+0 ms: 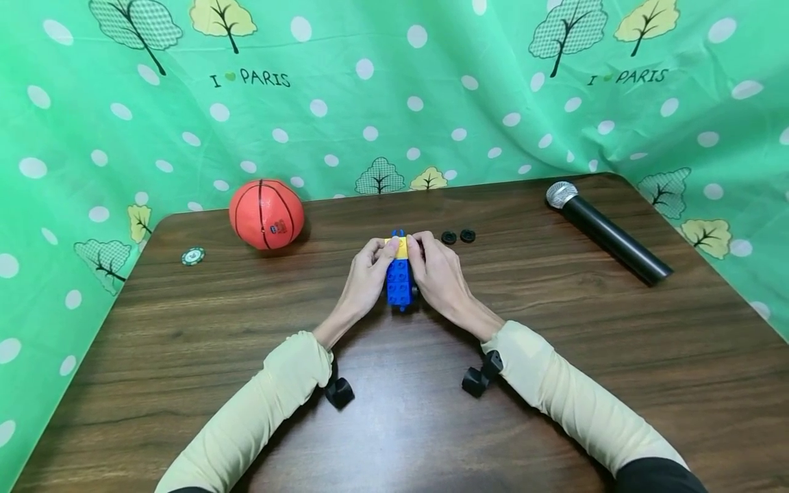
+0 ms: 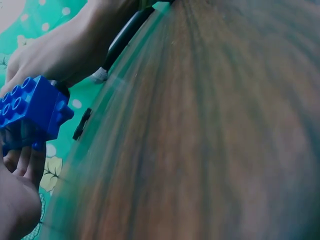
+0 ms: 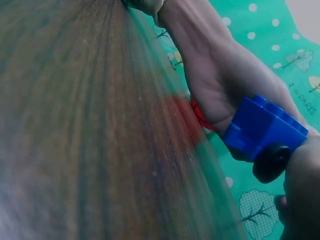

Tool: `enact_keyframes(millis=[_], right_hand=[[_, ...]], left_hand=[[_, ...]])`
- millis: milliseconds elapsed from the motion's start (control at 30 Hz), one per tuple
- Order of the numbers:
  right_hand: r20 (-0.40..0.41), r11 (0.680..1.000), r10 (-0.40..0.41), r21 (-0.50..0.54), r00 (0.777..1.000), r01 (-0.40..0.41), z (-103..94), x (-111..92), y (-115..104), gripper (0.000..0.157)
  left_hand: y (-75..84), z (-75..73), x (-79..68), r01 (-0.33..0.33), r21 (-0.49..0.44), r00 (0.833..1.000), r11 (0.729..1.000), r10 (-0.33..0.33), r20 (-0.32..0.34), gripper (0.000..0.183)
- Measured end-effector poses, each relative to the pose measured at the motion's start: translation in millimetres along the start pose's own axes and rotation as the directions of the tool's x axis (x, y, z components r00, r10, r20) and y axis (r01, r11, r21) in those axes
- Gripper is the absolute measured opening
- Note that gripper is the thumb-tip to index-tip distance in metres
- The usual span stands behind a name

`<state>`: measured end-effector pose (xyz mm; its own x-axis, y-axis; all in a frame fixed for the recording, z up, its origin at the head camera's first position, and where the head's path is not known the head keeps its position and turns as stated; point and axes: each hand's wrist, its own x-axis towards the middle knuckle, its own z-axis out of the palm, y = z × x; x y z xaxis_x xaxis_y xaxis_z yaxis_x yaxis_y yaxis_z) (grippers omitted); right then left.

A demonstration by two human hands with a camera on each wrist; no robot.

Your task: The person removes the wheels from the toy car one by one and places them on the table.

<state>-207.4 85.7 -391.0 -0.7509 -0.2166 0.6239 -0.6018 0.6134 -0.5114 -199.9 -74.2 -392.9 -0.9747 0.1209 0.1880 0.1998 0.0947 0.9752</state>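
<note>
- Block car (image 1: 399,282) around the middle of the table (image 1: 154,342); my left hand (image 1: 365,275) and right hand (image 1: 441,275) grip its far end.
- Uneven pressing could pop the yellow brick (image 1: 402,248) loose.
- Right hand drifting farther right might scatter the loose wheels (image 1: 448,237).

Brick body (image 1: 399,282), blue; studded block (image 1: 403,250), yellow; fitted wheel (image 3: 270,163), black. Loose wheels (image 1: 468,235), likewise black. Ball (image 1: 248,218), red, lined in black. Chip (image 1: 193,256), green and white. Microphone (image 1: 616,236), black, with silver head (image 1: 561,194). Sleeves (image 1: 555,370), pale cream. Tabletop (image 1: 185,342), dark brown — streaked with wood grain. Cloth (image 1: 419,79), green — bears white dots (image 1: 417,36), solid yellow trees (image 1: 646,18), trees patterned in fine checks (image 1: 573,27), and black lettering (image 1: 265,77)
</note>
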Motion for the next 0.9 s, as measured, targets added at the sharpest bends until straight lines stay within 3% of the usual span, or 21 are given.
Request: enact_keyframes(millis=[267,600,900], right_hand=[[-0.045,0.997,0.053,0.065,0.998,-0.050,-0.2,1.4,-1.5,0.023],[-0.012,0.998,0.011,0.064,1.000,-0.010,-1.4,0.9,1.3,0.020],[-0.042,0.998,-0.044,0.044,0.998,0.046,-0.2,0.2,4.1,0.016]], left_hand=[[0.5,5.4,-1.7,-0.038,0.048,0.997,0.998,0.041,-0.058,0.037],[-0.8,4.8,-2.4,-0.078,0.091,0.995,0.993,0.083,-0.052,0.034],[-0.3,6.3,-1.6,-0.078,0.097,0.994,0.992,0.085,-0.065,0.033]])
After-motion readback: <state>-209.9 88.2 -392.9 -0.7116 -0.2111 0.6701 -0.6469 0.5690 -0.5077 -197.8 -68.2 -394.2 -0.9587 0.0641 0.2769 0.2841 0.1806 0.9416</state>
